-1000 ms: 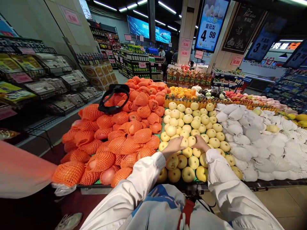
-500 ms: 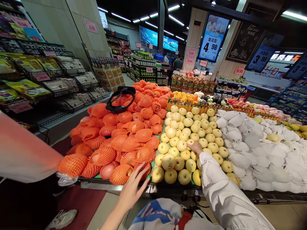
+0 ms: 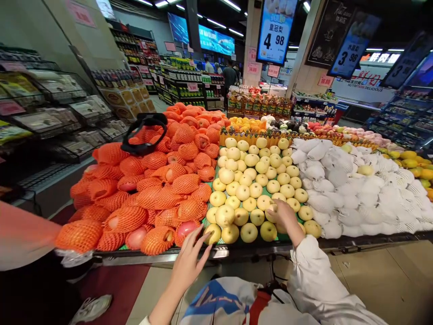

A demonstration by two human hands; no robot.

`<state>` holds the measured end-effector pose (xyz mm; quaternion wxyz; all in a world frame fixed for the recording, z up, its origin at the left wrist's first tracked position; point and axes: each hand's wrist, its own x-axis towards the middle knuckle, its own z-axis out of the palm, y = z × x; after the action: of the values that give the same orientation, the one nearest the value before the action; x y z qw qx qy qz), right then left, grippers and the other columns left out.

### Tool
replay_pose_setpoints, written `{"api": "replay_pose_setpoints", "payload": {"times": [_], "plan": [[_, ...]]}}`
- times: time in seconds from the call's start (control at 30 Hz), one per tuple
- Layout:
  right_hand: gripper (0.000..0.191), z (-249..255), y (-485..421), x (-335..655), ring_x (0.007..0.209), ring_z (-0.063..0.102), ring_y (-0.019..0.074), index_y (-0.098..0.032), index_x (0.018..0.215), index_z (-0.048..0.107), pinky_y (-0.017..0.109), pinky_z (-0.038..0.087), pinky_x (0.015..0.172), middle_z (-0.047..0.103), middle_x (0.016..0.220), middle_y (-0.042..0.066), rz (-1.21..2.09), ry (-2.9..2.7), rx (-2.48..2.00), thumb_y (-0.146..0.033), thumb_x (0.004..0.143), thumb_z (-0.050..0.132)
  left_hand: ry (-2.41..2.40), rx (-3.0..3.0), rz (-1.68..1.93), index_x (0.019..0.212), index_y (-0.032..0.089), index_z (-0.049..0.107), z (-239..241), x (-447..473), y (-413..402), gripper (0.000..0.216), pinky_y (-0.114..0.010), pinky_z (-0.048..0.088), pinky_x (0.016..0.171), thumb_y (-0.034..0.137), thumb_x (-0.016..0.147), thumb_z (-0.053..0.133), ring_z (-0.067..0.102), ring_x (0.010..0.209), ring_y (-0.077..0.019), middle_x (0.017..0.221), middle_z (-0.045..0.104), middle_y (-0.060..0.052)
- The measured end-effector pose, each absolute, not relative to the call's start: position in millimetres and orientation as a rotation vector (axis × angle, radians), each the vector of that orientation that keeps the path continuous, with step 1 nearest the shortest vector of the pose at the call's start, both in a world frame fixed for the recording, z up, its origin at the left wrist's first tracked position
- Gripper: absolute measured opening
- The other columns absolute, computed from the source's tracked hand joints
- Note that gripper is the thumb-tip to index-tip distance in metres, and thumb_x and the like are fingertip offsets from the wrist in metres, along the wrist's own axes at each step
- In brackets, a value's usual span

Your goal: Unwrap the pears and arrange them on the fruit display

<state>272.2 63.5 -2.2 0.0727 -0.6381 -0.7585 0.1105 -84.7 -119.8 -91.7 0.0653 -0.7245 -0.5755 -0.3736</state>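
Observation:
My left hand [image 3: 191, 259] is open, fingers spread, over the front edge of the stand where the netted fruit meets the pears. Its fingertips are close to a front pear [image 3: 213, 234] and a reddish fruit [image 3: 186, 231] in an orange foam net. Among the yellow pears [image 3: 242, 192], my right hand [image 3: 286, 219] reaches down with its fingers bent round a pear [image 3: 271, 211] near the front right of the pile. That pear is partly hidden by the hand.
Orange-netted fruit [image 3: 149, 198] is heaped on the left, with a black strap-like device [image 3: 144, 134] on top. White-netted fruit [image 3: 352, 194] lies on the right. A person's sleeve [image 3: 23, 234] and a shoe [image 3: 91, 309] show at left. Wire shelves [image 3: 50, 122] stand behind.
My right hand has drawn back towards the front of the pears, its fingers now bent round one. My left hand stays open at the edge. The view has shifted right.

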Motion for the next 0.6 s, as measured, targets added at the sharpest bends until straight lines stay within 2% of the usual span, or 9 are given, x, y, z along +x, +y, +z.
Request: {"api": "replay_pose_setpoints", "payload": {"times": [0.1, 0.2, 0.33, 0.47, 0.6], "plan": [[0.059, -20, 21, 290, 0.154, 0.053, 0.0401, -0.017, 0.158, 0.063, 0.048, 0.048, 0.123, 0.053, 0.168, 0.02, 0.326, -2.304, -1.882, -0.033, 0.102, 0.069, -1.703, -2.309, -1.102, 0.145, 0.023, 0.066, -93, -68, -97, 0.037, -0.054, 0.058, 0.115, 0.036, 0.111, 0.056, 0.06, 0.144, -0.0359, 0.16, 0.059, -0.016], [0.074, -36, 3, 296, 0.164, 0.04, 0.0379, -0.017, 0.171, 0.047, 0.047, 0.041, 0.13, 0.037, 0.179, 0.019, 0.352, -2.265, -1.876, -0.03, 0.102, 0.071, -1.741, -2.362, -1.09, 0.157, 0.021, 0.058, -89, -50, -67, 0.05, -0.058, 0.054, 0.119, 0.042, 0.111, 0.056, 0.055, 0.15, -0.0393, 0.165, 0.053, -0.02], [0.083, -54, -2, 308, 0.162, 0.043, 0.0373, -0.008, 0.173, 0.039, 0.048, 0.041, 0.131, 0.044, 0.173, 0.024, 0.384, -2.111, -1.93, -0.038, 0.103, 0.07, -1.931, -2.357, -0.939, 0.167, 0.018, 0.048, -78, -35, -31, 0.075, -0.06, 0.055, 0.117, 0.054, 0.104, 0.067, 0.054, 0.152, -0.0457, 0.174, 0.041, -0.025], [0.079, -70, -6, 324, 0.158, 0.047, 0.0383, -0.012, 0.17, 0.045, 0.05, 0.044, 0.127, 0.051, 0.169, 0.023, 0.369, -2.013, -1.915, -0.046, 0.102, 0.069, -2.175, -2.351, -0.726, 0.163, 0.015, 0.053, -71, -35, -12, 0.079, -0.055, 0.062, 0.103, 0.052, 0.097, 0.076, 0.064, 0.138, -0.0455, 0.16, 0.056, -0.026], [0.078, -73, -1, 321, 0.155, 0.051, 0.0381, -0.016, 0.169, 0.046, 0.05, 0.046, 0.124, 0.054, 0.167, 0.019, 0.364, -1.997, -1.873, -0.048, 0.102, 0.069, -2.244, -2.396, -0.764, 0.161, 0.016, 0.055, -76, -46, -6, 0.08, -0.052, 0.064, 0.098, 0.05, 0.093, 0.081, 0.069, 0.129, -0.0416, 0.152, 0.063, -0.023]]}}
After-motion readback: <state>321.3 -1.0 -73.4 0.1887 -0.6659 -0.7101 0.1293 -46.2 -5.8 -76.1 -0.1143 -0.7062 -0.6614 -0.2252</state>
